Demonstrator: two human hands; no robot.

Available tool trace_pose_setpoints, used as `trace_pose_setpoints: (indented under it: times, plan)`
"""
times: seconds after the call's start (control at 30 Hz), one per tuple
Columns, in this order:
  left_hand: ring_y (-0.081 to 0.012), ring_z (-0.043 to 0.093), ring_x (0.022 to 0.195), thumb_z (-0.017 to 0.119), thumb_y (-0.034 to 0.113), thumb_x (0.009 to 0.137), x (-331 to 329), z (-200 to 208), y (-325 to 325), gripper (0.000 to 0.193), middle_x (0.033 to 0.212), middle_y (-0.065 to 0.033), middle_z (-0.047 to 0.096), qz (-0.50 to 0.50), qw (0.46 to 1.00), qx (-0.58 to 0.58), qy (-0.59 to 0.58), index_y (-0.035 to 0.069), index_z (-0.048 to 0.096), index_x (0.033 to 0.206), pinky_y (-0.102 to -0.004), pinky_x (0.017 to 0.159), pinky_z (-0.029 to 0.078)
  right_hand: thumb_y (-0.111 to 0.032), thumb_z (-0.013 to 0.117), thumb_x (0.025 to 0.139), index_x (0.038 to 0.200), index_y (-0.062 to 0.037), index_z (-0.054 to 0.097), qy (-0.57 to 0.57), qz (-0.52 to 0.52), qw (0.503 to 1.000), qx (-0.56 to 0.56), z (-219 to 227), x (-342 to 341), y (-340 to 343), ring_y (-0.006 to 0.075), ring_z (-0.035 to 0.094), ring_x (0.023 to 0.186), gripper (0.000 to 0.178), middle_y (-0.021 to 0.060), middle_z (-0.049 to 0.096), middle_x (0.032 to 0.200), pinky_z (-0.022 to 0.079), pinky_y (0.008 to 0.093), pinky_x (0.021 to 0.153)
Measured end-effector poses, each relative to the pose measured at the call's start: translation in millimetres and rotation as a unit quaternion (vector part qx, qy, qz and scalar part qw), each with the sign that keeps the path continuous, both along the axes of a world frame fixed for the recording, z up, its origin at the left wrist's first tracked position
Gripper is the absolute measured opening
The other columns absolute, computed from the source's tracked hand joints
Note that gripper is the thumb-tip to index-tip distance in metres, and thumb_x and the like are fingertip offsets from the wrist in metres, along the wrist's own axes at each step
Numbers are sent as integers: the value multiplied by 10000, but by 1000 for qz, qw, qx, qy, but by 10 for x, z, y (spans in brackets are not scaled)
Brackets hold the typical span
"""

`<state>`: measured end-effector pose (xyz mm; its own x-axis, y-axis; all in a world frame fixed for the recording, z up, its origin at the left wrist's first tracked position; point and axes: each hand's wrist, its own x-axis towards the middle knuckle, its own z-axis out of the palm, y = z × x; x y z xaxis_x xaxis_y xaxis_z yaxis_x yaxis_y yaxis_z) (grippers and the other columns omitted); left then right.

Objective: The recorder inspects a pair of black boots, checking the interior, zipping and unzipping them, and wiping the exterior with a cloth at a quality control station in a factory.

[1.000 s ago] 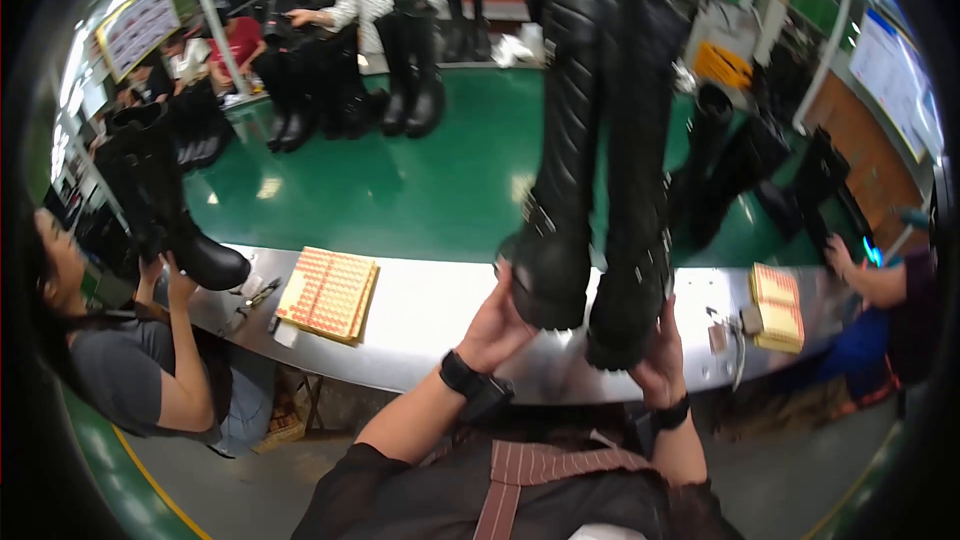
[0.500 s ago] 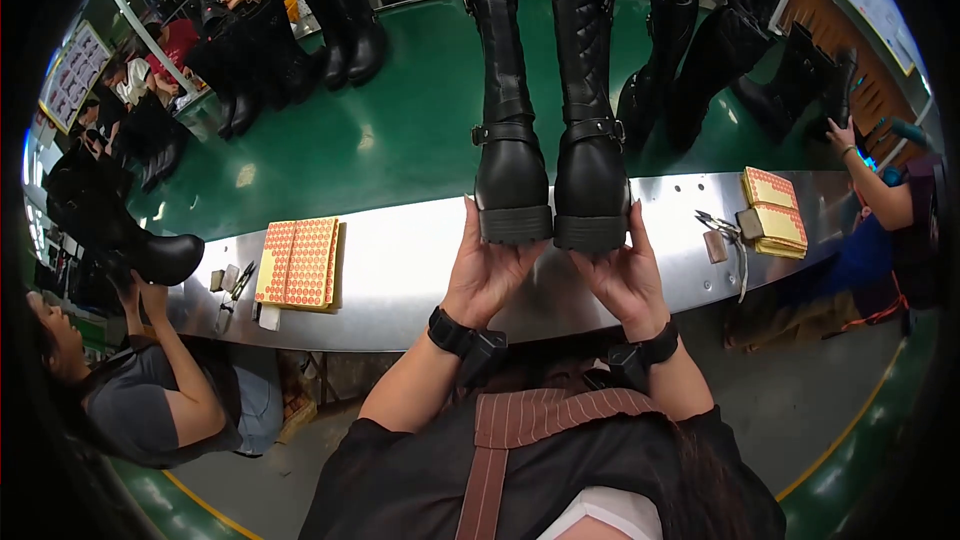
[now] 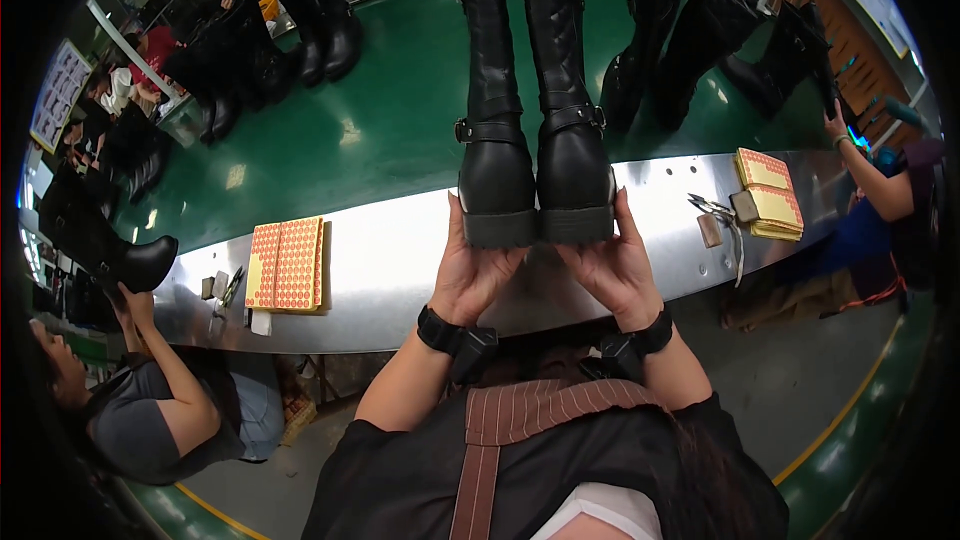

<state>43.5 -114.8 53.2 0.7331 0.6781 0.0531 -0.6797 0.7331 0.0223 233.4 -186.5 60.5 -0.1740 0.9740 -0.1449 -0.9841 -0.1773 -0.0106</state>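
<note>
A pair of tall black boots is held in front of me, toes toward me, with buckled ankle straps and thick lugged soles. My left hand (image 3: 472, 275) is closed under the toe of the left boot (image 3: 496, 175), thumb against its outer side. In the same way, my right hand (image 3: 615, 275) supports the right boot (image 3: 575, 170), whose shaft is quilted. The undersides of both soles are mostly hidden, and the shaft tops run out of view. Beneath my hands lies the metal edge of the bench (image 3: 390, 275).
Left on the bench is a stack of red-dotted sticker sheets (image 3: 290, 265), with snips (image 3: 232, 287) beside it. More sheets (image 3: 768, 195) and snips (image 3: 715, 208) lie right. Several black boots (image 3: 640, 35) stand on the green surface (image 3: 400, 90). Co-workers (image 3: 160, 390) hold boots on either side.
The pair tips slightly, showing less of the sole fronts, while both hands keep hold. The surroundings shift a little left in view. The right co-worker's boot has turned more upright.
</note>
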Motion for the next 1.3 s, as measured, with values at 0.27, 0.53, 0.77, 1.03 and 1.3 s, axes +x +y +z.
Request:
trace_pose_setpoints:
  times: [0.27, 0.53, 0.77, 1.03, 1.3]
  plan:
    - [-255, 445, 1328, 415, 621, 935, -153, 30, -63, 743, 1470, -88, 426, 60, 974, 89, 198, 124, 319, 1478, -448, 1089, 390, -484, 448, 991, 1437, -105, 395, -180, -69, 981, 22, 61, -1, -111, 270, 459, 1312, 588, 94, 474, 1435, 363, 453, 1108]
    - [-258, 397, 1365, 436, 593, 942, -202, 160, -86, 744, 1492, -83, 397, 133, 946, 132, 265, 114, 282, 1490, -462, 1126, 330, -492, 522, 957, 1391, -91, 445, -261, -142, 955, 13, 114, -31, -178, 251, 524, 1237, 596, 82, 551, 1350, 405, 431, 1058]
    - [-254, 387, 1371, 475, 569, 935, -203, 57, -22, 739, 1499, -72, 391, 153, 947, 133, 249, 116, 290, 1487, -465, 1138, 308, -512, 536, 943, 1404, -112, 444, -309, -159, 938, 0, 67, 1, -188, 245, 503, 1260, 617, 64, 528, 1382, 390, 409, 1079]
    - [-234, 384, 1374, 450, 554, 954, -215, 61, -94, 707, 1506, -61, 382, 154, 945, 136, 253, 116, 293, 1486, -425, 1145, 307, -494, 553, 943, 1400, -103, 446, -318, -186, 930, -2, 137, -23, -261, 230, 495, 1261, 611, 52, 526, 1381, 373, 394, 1086]
    - [-235, 379, 1377, 415, 535, 977, -166, 114, -56, 684, 1504, -71, 384, 156, 946, 117, 259, 102, 284, 1489, -424, 1146, 307, -465, 536, 961, 1407, -106, 445, -317, -194, 928, -3, 81, 24, -204, 226, 524, 1242, 580, 52, 537, 1377, 395, 388, 1074]
